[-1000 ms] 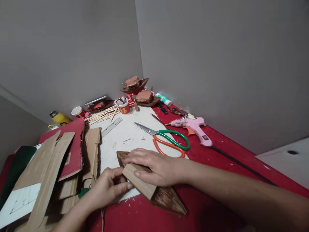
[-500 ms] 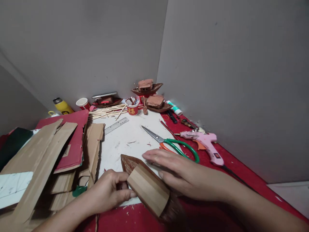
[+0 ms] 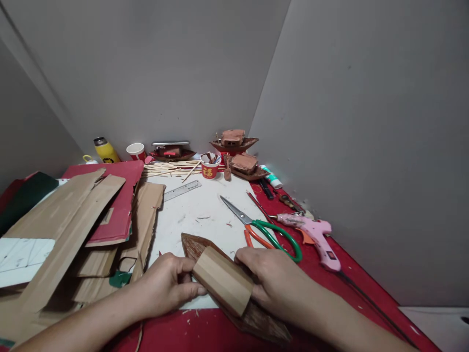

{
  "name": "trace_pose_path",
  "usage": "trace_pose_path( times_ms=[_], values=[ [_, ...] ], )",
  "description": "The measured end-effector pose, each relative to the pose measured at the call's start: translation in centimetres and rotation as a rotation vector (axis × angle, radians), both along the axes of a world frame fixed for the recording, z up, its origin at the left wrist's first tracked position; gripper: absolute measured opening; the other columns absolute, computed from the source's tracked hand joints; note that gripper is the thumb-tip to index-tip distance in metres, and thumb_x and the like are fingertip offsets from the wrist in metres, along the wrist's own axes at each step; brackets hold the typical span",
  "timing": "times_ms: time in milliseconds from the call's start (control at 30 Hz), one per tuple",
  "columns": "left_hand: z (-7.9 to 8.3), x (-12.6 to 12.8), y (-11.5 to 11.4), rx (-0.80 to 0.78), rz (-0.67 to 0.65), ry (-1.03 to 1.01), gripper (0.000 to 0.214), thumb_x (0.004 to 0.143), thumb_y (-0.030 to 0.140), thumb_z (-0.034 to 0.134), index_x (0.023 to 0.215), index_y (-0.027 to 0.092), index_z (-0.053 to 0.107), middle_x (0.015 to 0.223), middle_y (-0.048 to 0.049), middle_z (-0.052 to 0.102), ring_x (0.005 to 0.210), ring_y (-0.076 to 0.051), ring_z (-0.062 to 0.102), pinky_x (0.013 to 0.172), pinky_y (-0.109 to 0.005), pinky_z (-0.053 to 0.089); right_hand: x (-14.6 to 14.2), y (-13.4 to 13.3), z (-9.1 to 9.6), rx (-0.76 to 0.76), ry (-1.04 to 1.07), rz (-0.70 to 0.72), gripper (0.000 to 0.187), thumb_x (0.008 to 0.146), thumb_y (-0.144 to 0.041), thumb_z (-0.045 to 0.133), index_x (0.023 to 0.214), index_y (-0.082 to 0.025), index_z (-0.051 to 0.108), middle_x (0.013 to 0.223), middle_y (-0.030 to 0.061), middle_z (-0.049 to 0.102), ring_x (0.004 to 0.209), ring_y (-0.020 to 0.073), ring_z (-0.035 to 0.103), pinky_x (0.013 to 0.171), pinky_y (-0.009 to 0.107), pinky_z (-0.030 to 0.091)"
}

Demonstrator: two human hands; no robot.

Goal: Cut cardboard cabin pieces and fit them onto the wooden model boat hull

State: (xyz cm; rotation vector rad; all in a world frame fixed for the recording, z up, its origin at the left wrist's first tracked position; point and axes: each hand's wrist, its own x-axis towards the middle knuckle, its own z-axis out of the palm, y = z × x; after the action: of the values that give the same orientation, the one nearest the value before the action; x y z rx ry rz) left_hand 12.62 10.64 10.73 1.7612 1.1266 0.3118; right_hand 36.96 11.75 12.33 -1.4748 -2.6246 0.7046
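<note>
A brown model boat lies slantwise near the front edge of the white sheet. Over its middle sits a curved cardboard roof, bare and tan. At the roof's left edge, my left hand pinches with thumb and fingers. My right hand curls around the opposite side, its fingertips partly hidden behind the roof. Beyond my right hand lie scissors with green and orange handles, their blades pointing away to the left.
Stacked cardboard pieces cover the left side. A pink glue gun rests at the right on red cloth. Toward the back are a ruler, thin sticks, a red paper cup, finished model boats and a yellow bottle.
My right hand has drawn back from beside the scissors and closed against the roof's right side. My left hand keeps its hold. The camera view has shifted slightly.
</note>
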Motion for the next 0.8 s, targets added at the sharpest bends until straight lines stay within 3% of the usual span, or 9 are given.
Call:
trace_pose_path(
  times_ms=[133, 333, 533, 800],
  values=[
    [0.0, -0.1, 0.0, 0.031, -0.004, 0.019, 0.02, 0.081, 0.032, 0.064, 0.073, 0.014, 0.068, 0.053, 0.005, 0.047, 0.05, -0.01, 0.039, 0.046, -0.019, 0.027, -0.4, -0.2, -0.8, -0.011, -0.048, -0.033, 0.008, 0.075, -0.012, 0.049, 0.076, -0.021, 0.05, 0.075, 0.0069, 0.068, 0.066, 0.0214, 0.061, 0.055, 0.028, 0.029],
    [0.2, -0.1, 0.1, 0.043, 0.0, 0.015, 0.018, 0.079, 0.03, 0.066, 0.073, 0.014, 0.07, 0.05, 0.0055, 0.047, 0.047, -0.009, 0.038, 0.043, -0.018, 0.026, -0.1, -0.2, -1.4, -0.077, -0.011, -0.009, 0.009, 0.075, -0.014, 0.05, 0.079, -0.021, 0.053, 0.075, 0.0059, 0.067, 0.066, 0.0203, 0.059, 0.055, 0.028, 0.029],
    [0.0, -0.1, 0.2, -0.088, 0.003, -0.087, 0.018, 0.079, 0.03, 0.065, 0.08, 0.013, 0.071, 0.056, 0.0031, 0.058, 0.05, -0.009, 0.046, 0.046, -0.016, 0.032, -0.4, 0.0, -1.6, -0.112, 0.097, -0.03, 0.011, 0.075, -0.012, 0.052, 0.069, -0.021, 0.048, 0.064, 0.0018, 0.06, 0.057, 0.0162, 0.051, 0.053, 0.026, 0.029],
    [-0.8, -0.2, 0.0, -0.173, 0.064, -0.212, 0.025, 0.078, 0.035, 0.066, 0.086, 0.012, 0.07, 0.056, 0.001, 0.062, 0.046, -0.01, 0.047, 0.045, -0.018, 0.033, -0.2, 0.8, -2.4, -0.192, 0.253, 0.013, 0.011, 0.079, -0.014, 0.047, 0.075, -0.018, 0.056, 0.07, 0.0008, 0.063, 0.064, 0.0155, 0.056, 0.054, 0.023, 0.036]
  ],
)
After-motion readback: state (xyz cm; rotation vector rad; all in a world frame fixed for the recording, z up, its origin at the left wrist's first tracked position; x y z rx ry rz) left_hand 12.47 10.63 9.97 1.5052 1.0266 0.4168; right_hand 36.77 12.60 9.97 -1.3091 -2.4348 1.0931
